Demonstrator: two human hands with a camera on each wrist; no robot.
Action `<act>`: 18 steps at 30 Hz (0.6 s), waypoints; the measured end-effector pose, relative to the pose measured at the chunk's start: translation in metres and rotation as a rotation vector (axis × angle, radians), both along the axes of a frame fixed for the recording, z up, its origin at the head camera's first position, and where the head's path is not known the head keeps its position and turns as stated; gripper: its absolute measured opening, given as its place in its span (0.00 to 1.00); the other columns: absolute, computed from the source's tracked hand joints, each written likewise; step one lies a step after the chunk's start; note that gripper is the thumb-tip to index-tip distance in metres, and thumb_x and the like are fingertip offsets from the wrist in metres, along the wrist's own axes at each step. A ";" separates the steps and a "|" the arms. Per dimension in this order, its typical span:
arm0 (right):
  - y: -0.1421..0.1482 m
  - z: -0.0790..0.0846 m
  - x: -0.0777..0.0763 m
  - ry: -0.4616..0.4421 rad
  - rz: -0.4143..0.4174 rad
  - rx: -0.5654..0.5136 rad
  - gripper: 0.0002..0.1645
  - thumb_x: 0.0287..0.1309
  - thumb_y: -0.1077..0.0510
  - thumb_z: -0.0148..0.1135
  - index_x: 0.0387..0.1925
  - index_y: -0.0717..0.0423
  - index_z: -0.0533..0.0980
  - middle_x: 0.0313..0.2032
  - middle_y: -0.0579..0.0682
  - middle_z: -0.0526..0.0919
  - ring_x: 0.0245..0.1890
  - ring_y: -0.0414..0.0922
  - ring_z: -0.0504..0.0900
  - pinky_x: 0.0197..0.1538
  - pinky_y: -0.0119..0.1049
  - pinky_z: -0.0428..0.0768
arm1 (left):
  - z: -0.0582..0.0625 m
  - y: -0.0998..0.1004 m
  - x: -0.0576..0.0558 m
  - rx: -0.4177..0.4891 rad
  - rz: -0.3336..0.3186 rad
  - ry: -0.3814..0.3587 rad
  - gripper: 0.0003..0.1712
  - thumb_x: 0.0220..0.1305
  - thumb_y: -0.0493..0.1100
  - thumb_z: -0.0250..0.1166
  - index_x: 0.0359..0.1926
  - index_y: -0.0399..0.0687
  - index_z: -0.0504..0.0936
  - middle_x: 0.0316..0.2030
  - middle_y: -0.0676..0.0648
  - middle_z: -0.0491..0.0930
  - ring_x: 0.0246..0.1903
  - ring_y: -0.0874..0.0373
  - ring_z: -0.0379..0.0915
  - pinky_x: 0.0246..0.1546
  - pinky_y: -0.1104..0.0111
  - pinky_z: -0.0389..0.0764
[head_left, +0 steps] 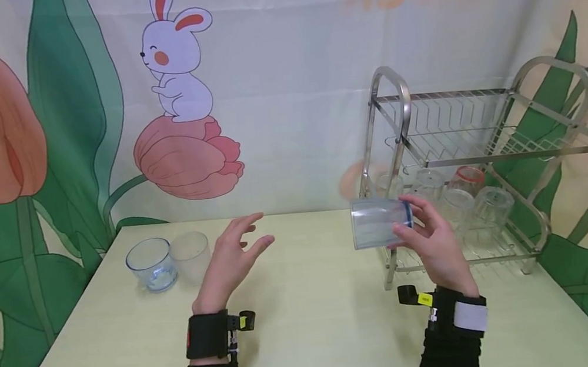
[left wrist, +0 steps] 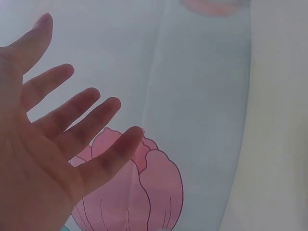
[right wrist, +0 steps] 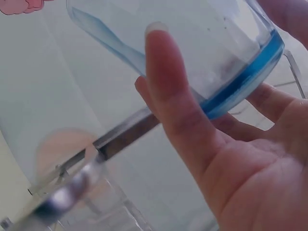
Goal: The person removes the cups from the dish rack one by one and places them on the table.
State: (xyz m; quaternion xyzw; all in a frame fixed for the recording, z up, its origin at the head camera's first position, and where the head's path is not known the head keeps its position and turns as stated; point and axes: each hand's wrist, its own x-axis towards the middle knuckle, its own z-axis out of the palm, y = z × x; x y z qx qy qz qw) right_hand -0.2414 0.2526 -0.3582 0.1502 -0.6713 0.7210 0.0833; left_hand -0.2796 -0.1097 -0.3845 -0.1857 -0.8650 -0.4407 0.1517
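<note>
My right hand (head_left: 435,244) grips a clear glass (head_left: 380,222) near its bluish base, holding it sideways in front of the dish rack. In the right wrist view, the thumb lies along the side of the glass (right wrist: 192,48), close to a blue band at its bottom. My left hand (head_left: 229,260) is raised over the table with its fingers spread, holding nothing; the left wrist view shows its bare palm (left wrist: 38,163). Just left of that hand stand a frosted glass (head_left: 190,255), partly covered by the wrist, and a blue-tinted glass (head_left: 152,265).
A two-tier metal dish rack (head_left: 483,159) stands at the table's back right. On its lower tier sit several upside-down glasses (head_left: 493,208), one with a red rim (head_left: 469,177). A printed cloth (head_left: 285,90) hangs behind the pale table (head_left: 319,334).
</note>
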 end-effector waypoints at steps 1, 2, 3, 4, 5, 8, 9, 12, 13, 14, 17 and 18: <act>-0.002 -0.001 -0.002 -0.004 0.009 0.010 0.33 0.65 0.65 0.61 0.68 0.55 0.61 0.62 0.59 0.64 0.53 0.54 0.75 0.46 0.43 0.83 | 0.001 0.001 0.001 0.010 -0.006 -0.004 0.34 0.64 0.54 0.67 0.67 0.49 0.70 0.61 0.45 0.71 0.58 0.50 0.70 0.53 0.54 0.77; -0.005 -0.001 -0.003 -0.008 0.017 0.017 0.34 0.65 0.64 0.61 0.69 0.55 0.61 0.62 0.59 0.64 0.53 0.54 0.75 0.46 0.43 0.83 | 0.001 0.001 0.001 0.016 -0.011 -0.006 0.34 0.64 0.54 0.67 0.68 0.49 0.70 0.61 0.45 0.71 0.58 0.51 0.70 0.53 0.54 0.76; -0.008 -0.001 -0.005 -0.011 0.027 0.023 0.34 0.65 0.64 0.62 0.69 0.55 0.61 0.62 0.59 0.64 0.53 0.54 0.75 0.45 0.43 0.83 | 0.002 0.001 0.002 0.024 -0.015 -0.010 0.35 0.64 0.54 0.67 0.68 0.49 0.70 0.61 0.46 0.71 0.58 0.51 0.70 0.54 0.53 0.76; -0.010 -0.001 -0.007 -0.010 0.041 0.027 0.34 0.64 0.64 0.62 0.68 0.54 0.61 0.62 0.60 0.64 0.53 0.54 0.75 0.45 0.44 0.83 | 0.003 0.001 0.002 0.027 -0.017 -0.009 0.35 0.64 0.54 0.67 0.68 0.50 0.69 0.61 0.46 0.71 0.58 0.51 0.70 0.54 0.53 0.76; -0.013 -0.001 -0.008 -0.011 0.056 0.029 0.33 0.64 0.64 0.62 0.68 0.53 0.62 0.63 0.60 0.64 0.53 0.54 0.76 0.45 0.44 0.83 | 0.005 0.001 0.003 0.030 -0.017 -0.010 0.35 0.63 0.54 0.67 0.68 0.50 0.69 0.62 0.46 0.71 0.58 0.51 0.70 0.54 0.52 0.76; -0.021 -0.001 -0.012 -0.006 0.093 0.039 0.33 0.64 0.63 0.63 0.67 0.51 0.63 0.63 0.60 0.64 0.53 0.54 0.77 0.44 0.45 0.84 | 0.007 0.000 0.005 0.038 -0.019 -0.020 0.36 0.63 0.55 0.67 0.69 0.51 0.69 0.62 0.47 0.70 0.59 0.51 0.70 0.54 0.51 0.75; -0.023 -0.001 -0.012 -0.006 0.101 0.043 0.33 0.63 0.63 0.64 0.67 0.51 0.63 0.63 0.60 0.64 0.53 0.54 0.77 0.44 0.46 0.84 | 0.008 0.000 0.006 0.043 -0.026 -0.024 0.36 0.63 0.55 0.67 0.69 0.51 0.69 0.62 0.47 0.70 0.59 0.51 0.70 0.54 0.51 0.75; -0.028 -0.001 -0.013 -0.003 0.111 0.054 0.34 0.62 0.63 0.65 0.67 0.52 0.64 0.63 0.60 0.65 0.52 0.55 0.78 0.43 0.46 0.84 | 0.009 0.004 0.009 0.061 -0.069 -0.035 0.37 0.62 0.56 0.68 0.69 0.53 0.68 0.63 0.48 0.70 0.59 0.52 0.69 0.55 0.52 0.75; -0.029 -0.001 -0.013 -0.005 0.112 0.057 0.34 0.62 0.63 0.65 0.67 0.52 0.64 0.63 0.60 0.65 0.52 0.55 0.79 0.42 0.46 0.84 | 0.009 0.006 0.009 0.070 -0.090 -0.037 0.38 0.62 0.56 0.68 0.70 0.53 0.67 0.63 0.49 0.69 0.60 0.52 0.68 0.55 0.51 0.74; -0.030 -0.002 -0.013 -0.007 0.113 0.059 0.35 0.62 0.63 0.65 0.67 0.52 0.63 0.63 0.60 0.65 0.52 0.55 0.79 0.42 0.46 0.84 | 0.009 0.009 0.010 0.080 -0.109 -0.038 0.39 0.61 0.55 0.69 0.70 0.53 0.67 0.63 0.49 0.69 0.60 0.52 0.68 0.56 0.52 0.74; -0.033 -0.002 -0.014 -0.015 0.117 0.059 0.35 0.61 0.62 0.66 0.68 0.52 0.63 0.63 0.60 0.66 0.52 0.55 0.78 0.43 0.46 0.84 | 0.008 0.018 0.011 0.109 -0.164 -0.045 0.42 0.59 0.54 0.71 0.72 0.57 0.64 0.65 0.51 0.67 0.62 0.53 0.67 0.56 0.52 0.73; -0.033 -0.002 -0.013 -0.019 0.116 0.058 0.36 0.61 0.62 0.66 0.68 0.52 0.63 0.63 0.60 0.66 0.53 0.55 0.78 0.43 0.46 0.84 | 0.008 0.021 0.011 0.114 -0.181 -0.045 0.43 0.59 0.54 0.71 0.72 0.58 0.63 0.66 0.52 0.66 0.62 0.54 0.67 0.56 0.52 0.74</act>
